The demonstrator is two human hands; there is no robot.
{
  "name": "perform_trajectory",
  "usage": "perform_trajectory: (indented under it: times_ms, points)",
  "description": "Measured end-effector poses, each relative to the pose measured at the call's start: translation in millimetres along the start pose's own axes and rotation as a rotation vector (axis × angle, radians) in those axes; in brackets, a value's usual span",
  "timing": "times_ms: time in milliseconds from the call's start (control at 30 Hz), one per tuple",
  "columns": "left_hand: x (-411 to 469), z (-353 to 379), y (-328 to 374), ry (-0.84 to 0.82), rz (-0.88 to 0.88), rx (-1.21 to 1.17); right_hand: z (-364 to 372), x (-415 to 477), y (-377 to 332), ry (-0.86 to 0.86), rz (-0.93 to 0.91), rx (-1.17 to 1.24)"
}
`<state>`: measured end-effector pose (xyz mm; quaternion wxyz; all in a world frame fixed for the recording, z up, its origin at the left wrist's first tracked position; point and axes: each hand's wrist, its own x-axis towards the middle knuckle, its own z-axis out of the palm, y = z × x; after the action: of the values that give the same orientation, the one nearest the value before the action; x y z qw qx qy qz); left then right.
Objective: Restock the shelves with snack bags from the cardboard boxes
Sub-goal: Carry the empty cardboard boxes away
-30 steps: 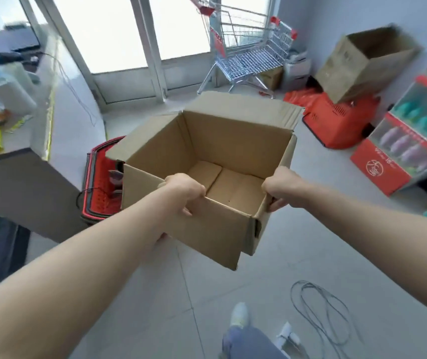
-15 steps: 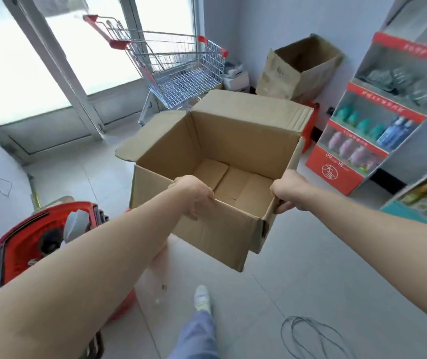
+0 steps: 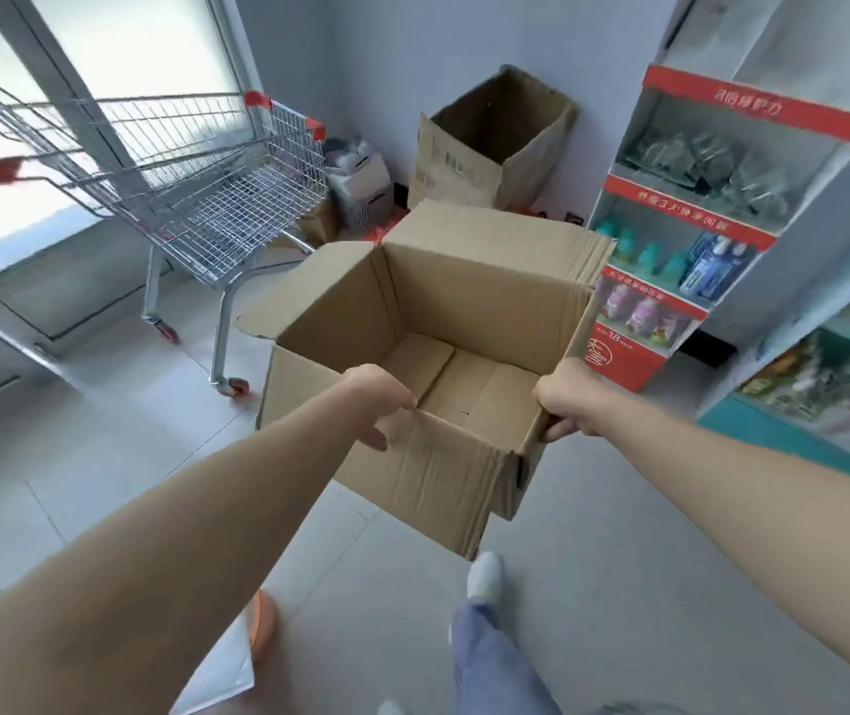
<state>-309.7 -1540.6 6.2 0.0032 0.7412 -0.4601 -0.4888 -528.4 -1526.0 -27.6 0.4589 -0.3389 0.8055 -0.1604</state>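
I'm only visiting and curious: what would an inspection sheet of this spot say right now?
Surface: pale tiled floor.
Job's things: open cardboard box, empty inside, held up; second box leaning at the wall; shelf of blurred colourful packs.
Clutter: white items piled in the corner.
Hands: left hand and right hand each grip the cardboard box's rim.
Cables: nothing clearly seen.
Surroundings: shopping cart, bottle display, glass door.

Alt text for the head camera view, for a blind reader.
The left hand and right hand grip the near rim of an open, empty cardboard box held off the floor. Beyond: a shopping cart, a second box, a stocked display shelf.
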Motion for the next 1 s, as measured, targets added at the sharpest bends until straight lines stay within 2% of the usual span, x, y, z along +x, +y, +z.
perform_trajectory:
  times_ms: [67,200,333,467,600,733,867,1000]
  points:
    - [34.3,-2.3,30.8,-0.049,0.03,0.025,-8.8,44.3,-14.0,-0.018,-0.002,0.027]
    - [113.1,5.0,87.3,-0.032,0.006,0.057,-23.4,139.4,-38.6,-0.028,0.047,0.043]
    - [195.8,22.5,130.5,-0.041,-0.029,0.017,-34.7,224.9,-45.3,-0.07,0.067,0.024]
    - [274.8,49.4,155.6,-0.077,-0.032,0.053,-32.4,301.3,-38.2,-0.042,0.113,0.01]
    - [358.1,82.9,162.2,-0.127,-0.042,0.09,-10.6,370.2,-15.7,0.058,0.25,0.094]
    - [445.2,115.5,157.8,-0.167,-0.067,0.152,16.3,451.0,19.3,0.084,0.331,0.069]
    - [529.0,151.5,146.5,-0.189,-0.049,0.211,47.3,529.0,56.5,0.109,0.317,-0.112]
    - [589.1,190.2,132.7,-0.231,0.021,0.3,77.7,593.9,87.1,0.124,0.341,-0.121]
